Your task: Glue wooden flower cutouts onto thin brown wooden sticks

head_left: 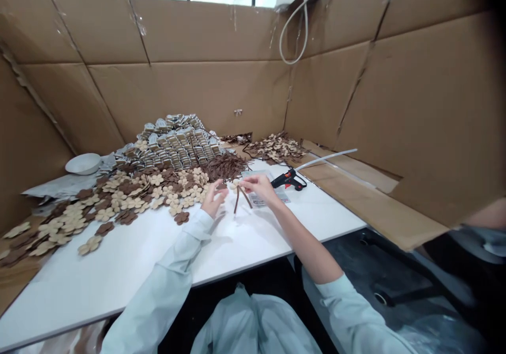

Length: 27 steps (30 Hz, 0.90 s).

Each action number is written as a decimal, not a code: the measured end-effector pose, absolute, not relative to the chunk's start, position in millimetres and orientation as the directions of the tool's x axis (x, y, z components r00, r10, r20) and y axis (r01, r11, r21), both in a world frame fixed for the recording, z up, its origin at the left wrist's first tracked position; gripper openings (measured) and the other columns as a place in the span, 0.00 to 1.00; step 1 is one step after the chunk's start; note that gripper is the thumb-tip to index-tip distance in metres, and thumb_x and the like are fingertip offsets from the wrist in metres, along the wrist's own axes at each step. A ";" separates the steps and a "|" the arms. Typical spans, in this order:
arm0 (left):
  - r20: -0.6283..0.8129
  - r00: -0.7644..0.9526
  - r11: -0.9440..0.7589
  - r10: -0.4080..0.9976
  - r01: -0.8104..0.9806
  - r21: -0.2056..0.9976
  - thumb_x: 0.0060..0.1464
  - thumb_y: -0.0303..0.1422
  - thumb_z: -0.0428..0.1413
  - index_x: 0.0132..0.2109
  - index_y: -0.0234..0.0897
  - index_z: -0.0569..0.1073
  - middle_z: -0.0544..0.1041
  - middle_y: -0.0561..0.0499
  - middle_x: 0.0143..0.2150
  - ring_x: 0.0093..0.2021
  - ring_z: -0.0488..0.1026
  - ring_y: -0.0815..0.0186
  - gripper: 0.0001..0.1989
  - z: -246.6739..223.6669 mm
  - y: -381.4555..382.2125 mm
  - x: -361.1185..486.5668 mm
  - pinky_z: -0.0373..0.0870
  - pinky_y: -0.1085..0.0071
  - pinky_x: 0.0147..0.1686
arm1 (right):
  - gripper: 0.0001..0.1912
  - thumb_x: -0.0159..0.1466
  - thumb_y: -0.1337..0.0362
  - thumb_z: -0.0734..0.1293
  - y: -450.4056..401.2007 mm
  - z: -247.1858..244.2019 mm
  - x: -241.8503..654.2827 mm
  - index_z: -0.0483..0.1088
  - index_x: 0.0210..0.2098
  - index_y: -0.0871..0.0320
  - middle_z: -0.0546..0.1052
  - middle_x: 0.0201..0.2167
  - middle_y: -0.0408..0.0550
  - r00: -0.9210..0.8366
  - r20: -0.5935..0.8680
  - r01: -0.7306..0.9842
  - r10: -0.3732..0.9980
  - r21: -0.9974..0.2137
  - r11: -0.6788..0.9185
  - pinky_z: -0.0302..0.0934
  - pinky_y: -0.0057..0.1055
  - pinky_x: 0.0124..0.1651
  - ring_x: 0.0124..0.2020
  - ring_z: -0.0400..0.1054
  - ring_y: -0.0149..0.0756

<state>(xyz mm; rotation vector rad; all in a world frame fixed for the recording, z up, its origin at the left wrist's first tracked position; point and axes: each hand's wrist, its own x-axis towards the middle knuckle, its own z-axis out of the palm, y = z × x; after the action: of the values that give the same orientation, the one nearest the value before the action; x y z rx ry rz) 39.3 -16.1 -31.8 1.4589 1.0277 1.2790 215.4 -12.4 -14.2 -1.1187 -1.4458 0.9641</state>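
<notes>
Nearest the onlooker, two pale-blue sleeves reach over a white laminate counter (118,285), bringing the left hand (211,200) and the right hand (259,188) together near its middle. Between them lies one small cream felt flower (236,185), with two thin brown felt strips (237,202) dropping from it in an upside-down V, their long axis pointing back toward the person rather than across the counter. The right hand is the closer of the two: its fingers (245,181) appear closed in a pinch at the flower's edge. The left hand's fingers (222,189) stand spread and open just beside it, though any contact is hard to make out. Just past the right hand are one clear plastic packet (256,198) and one black hot glue gun with an orange trigger (288,180), beside one long white rod (328,156). To the left, far too many cream and brown felt flowers (158,193) to count lie scattered. Behind them rise a heap of brown felt strips (225,166) and a mound of small silver packets (169,143), uncountable too, with one white bowl (83,163) off to the left. Three brown cardboard walls (197,32) close off the far side.
</notes>
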 end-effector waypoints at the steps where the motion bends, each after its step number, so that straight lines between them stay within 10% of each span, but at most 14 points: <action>1: 0.285 0.036 -0.287 0.958 0.062 0.956 0.42 0.42 0.54 0.46 0.37 0.66 0.70 0.44 0.47 0.42 0.68 0.64 0.23 -29.6 -11.9 33.2 0.68 0.72 0.30 | 0.16 0.46 0.56 0.67 -10.9 -12.0 217.2 0.72 0.27 0.64 0.73 0.21 0.45 0.021 0.245 0.171 0.969 -0.956 0.238 0.62 0.24 0.26 0.20 0.64 0.26; 7: 0.377 -0.328 -0.135 0.866 0.573 0.808 0.43 0.42 0.52 0.31 0.36 0.75 0.76 0.47 0.29 0.34 0.71 0.60 0.15 -18.3 9.7 -27.5 0.64 0.68 0.35 | 0.07 0.42 0.64 0.70 -0.3 19.4 224.1 0.72 0.20 0.61 0.71 0.15 0.43 -0.345 -0.069 0.512 0.936 -0.849 0.126 0.55 0.21 0.17 0.16 0.61 0.25; 12: 0.357 -0.322 -0.003 0.877 0.738 0.674 0.39 0.44 0.55 0.27 0.38 0.76 0.75 0.47 0.24 0.31 0.71 0.60 0.14 -21.1 13.0 -53.1 0.62 0.68 0.32 | 0.16 0.54 0.63 0.63 42.4 65.1 255.8 0.67 0.36 0.71 0.72 0.23 0.50 0.212 0.120 0.449 0.970 -0.894 0.012 0.58 0.23 0.25 0.18 0.61 0.22; 18: 0.199 -0.187 0.081 0.962 0.890 0.448 0.37 0.46 0.55 0.27 0.37 0.76 0.75 0.44 0.27 0.33 0.70 0.58 0.17 -17.9 5.8 -41.6 0.63 0.66 0.35 | 0.26 0.58 0.65 0.59 69.3 58.9 249.9 0.52 0.52 0.74 0.72 0.31 0.59 0.146 0.043 0.439 0.988 -0.898 -0.025 0.61 0.28 0.28 0.19 0.65 0.26; 22: 0.266 -0.022 -0.064 0.964 0.949 0.308 0.44 0.34 0.51 0.37 0.39 0.75 0.72 0.44 0.43 0.44 0.67 0.58 0.12 -22.6 3.1 -35.6 0.61 0.67 0.43 | 0.12 0.53 0.67 0.65 52.7 13.0 181.5 0.69 0.37 0.65 0.75 0.33 0.53 -0.268 0.181 0.664 0.946 -0.677 0.318 0.61 0.30 0.39 0.31 0.70 0.35; 27: 0.082 0.049 -0.066 0.995 0.974 0.217 0.44 0.26 0.49 0.41 0.39 0.74 0.73 0.42 0.40 0.43 0.68 0.55 0.16 -30.2 1.5 -34.2 0.62 0.64 0.43 | 0.18 0.58 0.59 0.58 29.6 -32.6 122.0 0.66 0.47 0.57 0.66 0.50 0.52 -0.707 0.330 0.582 0.626 -0.233 0.779 0.51 0.35 0.52 0.52 0.58 0.40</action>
<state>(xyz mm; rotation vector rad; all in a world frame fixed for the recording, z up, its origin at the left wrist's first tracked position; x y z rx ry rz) -34.2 1.5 -30.2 2.1986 2.0742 0.3197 122.0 29.6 -32.6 -0.9160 -2.5796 0.1555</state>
